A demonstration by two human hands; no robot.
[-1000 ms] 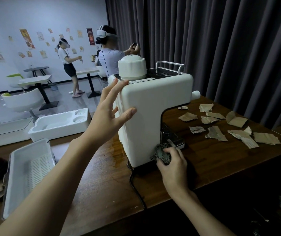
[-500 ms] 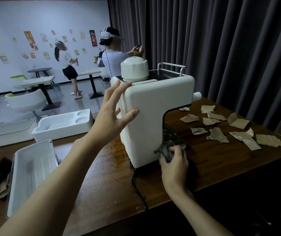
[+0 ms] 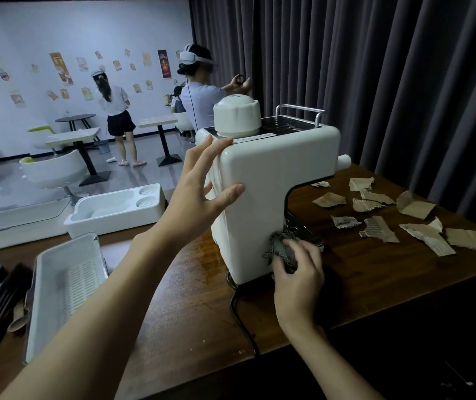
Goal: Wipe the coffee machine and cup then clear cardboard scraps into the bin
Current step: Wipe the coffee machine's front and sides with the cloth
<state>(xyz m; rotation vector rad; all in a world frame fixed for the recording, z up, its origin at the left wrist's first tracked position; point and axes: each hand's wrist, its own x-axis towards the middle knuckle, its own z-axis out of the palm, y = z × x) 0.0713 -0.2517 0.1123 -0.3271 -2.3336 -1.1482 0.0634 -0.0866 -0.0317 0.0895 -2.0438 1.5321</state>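
A white coffee machine (image 3: 262, 180) stands on the dark wooden table (image 3: 190, 307). A white cup (image 3: 236, 115) sits upside down on its top. My left hand (image 3: 199, 194) braces the machine's upper left edge, fingers spread and thumb on its side. My right hand (image 3: 297, 272) grips a crumpled grey cloth (image 3: 281, 246) and presses it against the machine's lower side by the drip tray. Several torn cardboard scraps (image 3: 381, 223) lie on the table to the right of the machine.
A white perforated tray (image 3: 66, 281) lies at the left, a white moulded tray (image 3: 115, 209) behind it. The machine's black cord (image 3: 242, 324) runs to the table's front edge. Dark curtains hang behind. Two people stand among small tables in the room beyond.
My right hand has slid the cloth slightly along the machine's lower side. My left hand stays braced on the machine, shifted a little. The people in the background moved.
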